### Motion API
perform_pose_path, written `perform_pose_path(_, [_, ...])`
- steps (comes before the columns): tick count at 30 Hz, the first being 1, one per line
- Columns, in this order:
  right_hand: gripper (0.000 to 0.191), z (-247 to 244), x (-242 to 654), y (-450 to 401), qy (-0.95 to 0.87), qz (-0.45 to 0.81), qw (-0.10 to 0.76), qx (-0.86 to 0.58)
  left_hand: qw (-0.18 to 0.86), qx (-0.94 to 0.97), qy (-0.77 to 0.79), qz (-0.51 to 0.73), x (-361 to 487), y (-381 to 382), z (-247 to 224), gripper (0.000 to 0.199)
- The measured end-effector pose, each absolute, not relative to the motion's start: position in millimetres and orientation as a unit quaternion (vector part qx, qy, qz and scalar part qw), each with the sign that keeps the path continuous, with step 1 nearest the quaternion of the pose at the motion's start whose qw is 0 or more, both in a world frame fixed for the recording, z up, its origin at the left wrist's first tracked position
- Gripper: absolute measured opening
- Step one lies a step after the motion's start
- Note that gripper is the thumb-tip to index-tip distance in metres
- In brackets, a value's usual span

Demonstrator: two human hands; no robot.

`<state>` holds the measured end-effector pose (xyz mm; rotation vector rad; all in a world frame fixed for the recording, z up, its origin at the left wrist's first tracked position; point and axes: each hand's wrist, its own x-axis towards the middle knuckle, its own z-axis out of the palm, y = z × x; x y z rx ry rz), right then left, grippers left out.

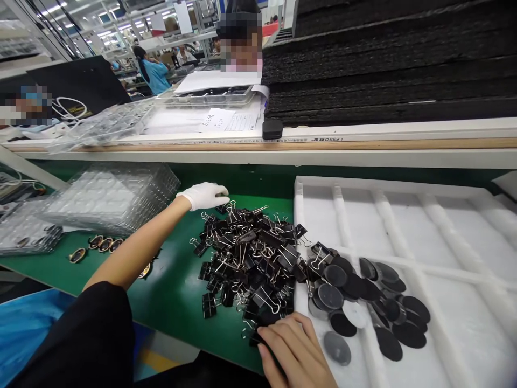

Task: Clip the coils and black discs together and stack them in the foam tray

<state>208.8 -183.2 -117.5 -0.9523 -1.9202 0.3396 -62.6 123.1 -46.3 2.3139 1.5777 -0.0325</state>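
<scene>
A large heap of black binder clips (258, 253) with silver wire handles lies on the green tabletop. My left hand (205, 195), in a white glove, is at the heap's far left edge. Its fingers are stretched out and apart, close to one clip there. My bare right hand (297, 350) is at the near edge of the heap. Its thumb and forefinger close around a black binder clip (254, 337), partly hidden by the fingertips. Black and grey round discs (343, 288) lie loosely beside the heap, in a white foam tray (456, 328).
Stacked clear plastic trays (109, 191) stand at the left, with several small gold-rimmed round parts (105, 244) in front. A white shelf edge (202, 156) crosses behind, bearing papers (218, 119) and stacked black foam sheets (383, 70). A blue-clothed person (36, 323) is at the lower left.
</scene>
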Motion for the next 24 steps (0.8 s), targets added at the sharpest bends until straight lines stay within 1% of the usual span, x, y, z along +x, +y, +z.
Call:
perform_pose_path(3, [0.019, -117, 209, -182, -0.782, 0.138, 0.469, -0.388, 0.220, 0.817, 0.530, -0.052, -72, 130, -59, 0.043])
perform_pose_path(7, [0.018, -115, 209, -181, -0.775, 0.125, 0.479, -0.394, 0.253, 0.821, 0.507, -0.065, -79, 124, -65, 0.046])
perform_pose_path(12, [0.020, -106, 207, -182, -0.783, 0.121, 0.460, -0.401, 0.240, 0.823, 0.511, -0.054, -84, 117, -62, 0.049])
perform_pose_path(14, [0.021, -103, 207, -186, -0.782, 0.088, 0.464, -0.406, 0.226, 0.823, 0.519, -0.049, -83, 113, -59, 0.054])
perform_pose_path(16, [0.021, -99, 214, -192, -0.789, 0.043, 0.461, -0.403, 0.191, 0.820, 0.539, -0.030, -81, 105, -53, 0.058])
perform_pose_path(18, [0.019, -94, 232, -196, -0.810, 0.002, 0.429, -0.400, 0.139, 0.814, 0.565, 0.001, -80, 90, -46, 0.057])
perform_pose_path(21, [0.014, -84, 278, -192, -0.833, -0.050, 0.350, -0.426, 0.078, 0.810, 0.579, 0.051, -82, 54, -39, 0.054])
perform_pose_path(23, [0.017, -76, 311, -181, -0.813, -0.071, 0.303, -0.493, 0.087, 0.814, 0.562, 0.118, -84, 24, -40, 0.051])
perform_pose_path(24, [0.022, -72, 325, -174, -0.798, -0.078, 0.281, -0.528, 0.113, 0.813, 0.547, 0.162, -84, 9, -41, 0.051])
